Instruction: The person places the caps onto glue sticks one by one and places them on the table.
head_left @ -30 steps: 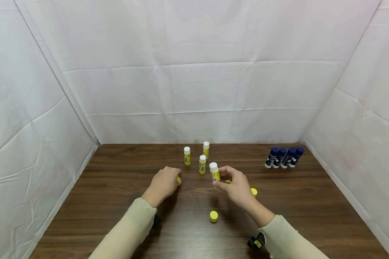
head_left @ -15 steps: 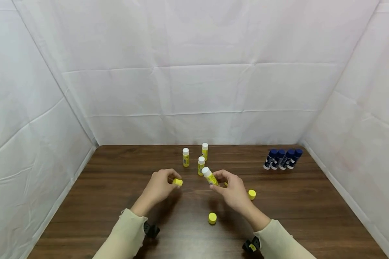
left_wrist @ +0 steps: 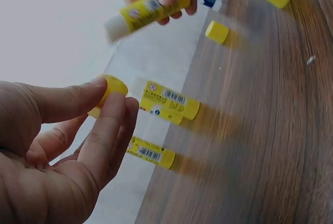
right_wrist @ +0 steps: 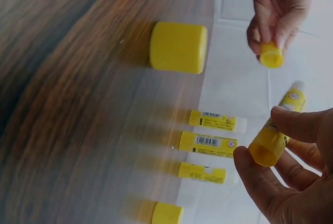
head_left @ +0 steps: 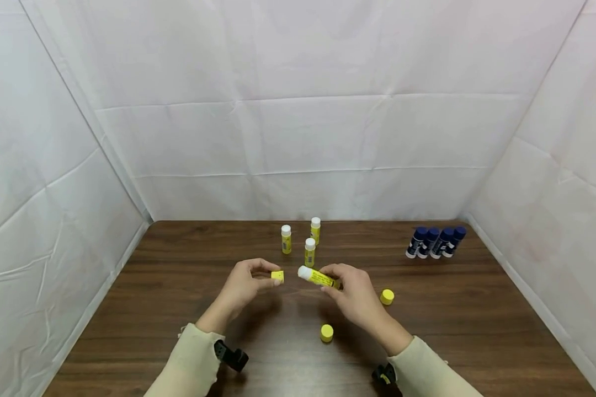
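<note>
My left hand [head_left: 245, 284] pinches a yellow glue stick cap [left_wrist: 115, 88] between thumb and fingers. In the right wrist view the cap's open hollow end shows. Opposite it, my right hand [head_left: 355, 289] grips a yellow glue stick [head_left: 320, 277] by its body, tilted nearly level. The stick's white end [head_left: 304, 272] points left toward the cap, a small gap apart. Just behind stand three upright yellow glue sticks, the left one [head_left: 286, 241], the nearest one [head_left: 310, 253] and the rear one [head_left: 315, 230], all with white tops.
A yellow cap [head_left: 326, 333] lies on the wooden table [head_left: 179, 264] near the front, and a second cap [head_left: 387, 296] beside my right wrist. Several blue-and-white glue sticks [head_left: 435, 242] stand in a row at back right. White cloth walls [head_left: 298, 138] surround the table.
My left hand has lifted the cap off the table and turned it rightward. My right hand has tipped the glue stick from nearly upright to nearly level, its white end swinging left.
</note>
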`<state>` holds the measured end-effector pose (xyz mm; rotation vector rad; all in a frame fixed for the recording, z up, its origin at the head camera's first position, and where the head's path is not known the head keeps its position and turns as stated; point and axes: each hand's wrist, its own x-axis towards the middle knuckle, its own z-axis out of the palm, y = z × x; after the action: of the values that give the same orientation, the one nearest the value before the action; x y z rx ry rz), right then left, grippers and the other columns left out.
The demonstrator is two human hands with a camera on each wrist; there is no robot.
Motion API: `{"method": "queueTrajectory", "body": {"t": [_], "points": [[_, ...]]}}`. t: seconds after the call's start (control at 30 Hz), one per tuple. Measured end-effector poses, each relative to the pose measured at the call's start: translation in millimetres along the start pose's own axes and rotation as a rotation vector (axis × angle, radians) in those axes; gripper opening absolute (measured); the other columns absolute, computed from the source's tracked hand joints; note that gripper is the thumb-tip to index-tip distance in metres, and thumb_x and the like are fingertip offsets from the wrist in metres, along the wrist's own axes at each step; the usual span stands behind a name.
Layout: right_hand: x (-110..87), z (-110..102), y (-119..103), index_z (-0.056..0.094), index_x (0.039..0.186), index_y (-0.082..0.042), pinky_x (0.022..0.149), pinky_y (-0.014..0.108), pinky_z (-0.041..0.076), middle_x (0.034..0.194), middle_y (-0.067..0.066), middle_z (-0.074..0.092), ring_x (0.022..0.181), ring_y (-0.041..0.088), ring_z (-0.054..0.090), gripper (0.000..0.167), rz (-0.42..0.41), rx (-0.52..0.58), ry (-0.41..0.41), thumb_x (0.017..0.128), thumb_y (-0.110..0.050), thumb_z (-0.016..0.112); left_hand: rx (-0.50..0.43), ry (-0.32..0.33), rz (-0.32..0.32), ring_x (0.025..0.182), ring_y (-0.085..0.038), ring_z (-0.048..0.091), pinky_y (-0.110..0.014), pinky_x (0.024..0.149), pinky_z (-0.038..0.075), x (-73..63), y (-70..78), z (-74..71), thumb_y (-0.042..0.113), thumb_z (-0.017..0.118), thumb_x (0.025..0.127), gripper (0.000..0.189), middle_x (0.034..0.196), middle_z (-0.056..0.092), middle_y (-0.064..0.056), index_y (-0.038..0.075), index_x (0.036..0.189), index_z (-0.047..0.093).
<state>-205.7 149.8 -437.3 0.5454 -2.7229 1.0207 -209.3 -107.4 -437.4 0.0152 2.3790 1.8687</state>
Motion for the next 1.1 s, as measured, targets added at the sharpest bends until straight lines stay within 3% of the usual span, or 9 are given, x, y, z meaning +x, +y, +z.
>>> {"method": "queueTrajectory", "body": {"t": [0.3, 0.67, 1.1], "points": [[-6.4, -2, -7, 0.076, 0.112, -0.016, 0.073, 0.031, 0.055, 0.103, -0.005, 0.070, 0.089, 0.010, 0.064, 0.030, -0.146, -0.134, 0.029, 0.083, -0.014, 0.086, -0.093, 0.019, -0.030, 0.091, -0.016, 0.068, -0.032, 0.077, 0.057, -5.9, -3.0, 3.7, 0.003, 0.082, 0.084, 0.021, 0.107, 0.072, -0.009, 0.005, 0.104, 0.076], [-8.4, -1, -8, 0.077, 0.108, -0.012, 0.076, 0.030, 0.057, 0.100, -0.003, 0.071, 0.094, 0.013, 0.065, 0.036, -0.319, -0.234, 0.090, 0.075, -0.006, 0.090, -0.188, 0.005, -0.041, 0.086, -0.018, 0.072, -0.043, 0.082, 0.059, -11.2, -4.4, 6.2, 0.006, 0.085, 0.081, 0.023, 0.100, 0.076, -0.009, 0.003, 0.102, 0.076], [-9.4, 1, -11, 0.078, 0.107, -0.012, 0.079, 0.032, 0.057, 0.101, -0.003, 0.072, 0.095, 0.014, 0.066, 0.036, -0.323, -0.246, 0.083, 0.074, -0.006, 0.091, -0.208, -0.030, -0.045, 0.088, -0.020, 0.072, -0.048, 0.086, 0.059, -14.6, -1.6, 9.3, 0.003, 0.084, 0.082, 0.022, 0.104, 0.075, -0.011, 0.001, 0.103, 0.076]]}}
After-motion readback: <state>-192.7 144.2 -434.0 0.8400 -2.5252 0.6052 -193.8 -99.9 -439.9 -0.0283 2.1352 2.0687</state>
